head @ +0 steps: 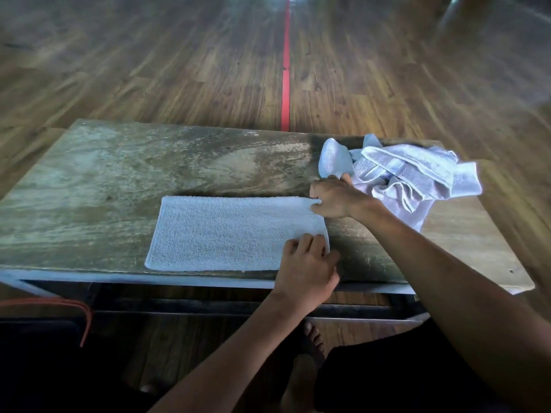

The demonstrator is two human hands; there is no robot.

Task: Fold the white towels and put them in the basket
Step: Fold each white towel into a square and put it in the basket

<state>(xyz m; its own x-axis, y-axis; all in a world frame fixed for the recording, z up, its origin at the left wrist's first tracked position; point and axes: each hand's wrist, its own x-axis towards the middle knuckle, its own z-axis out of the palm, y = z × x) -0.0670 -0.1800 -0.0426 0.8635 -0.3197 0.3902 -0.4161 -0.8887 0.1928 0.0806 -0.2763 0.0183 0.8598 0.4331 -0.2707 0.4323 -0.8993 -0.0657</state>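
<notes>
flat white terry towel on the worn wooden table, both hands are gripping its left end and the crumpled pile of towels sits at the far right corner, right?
Not quite: the hands are at the right end, not the left. The head view shows the left hand on the near right corner of the flat white terry towel and the right hand pinching the far right corner. The crumpled pile of towels does sit at the worn wooden table's far right corner.

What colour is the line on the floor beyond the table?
Red; the floor line shows best in the head view, beyond the table.
</notes>
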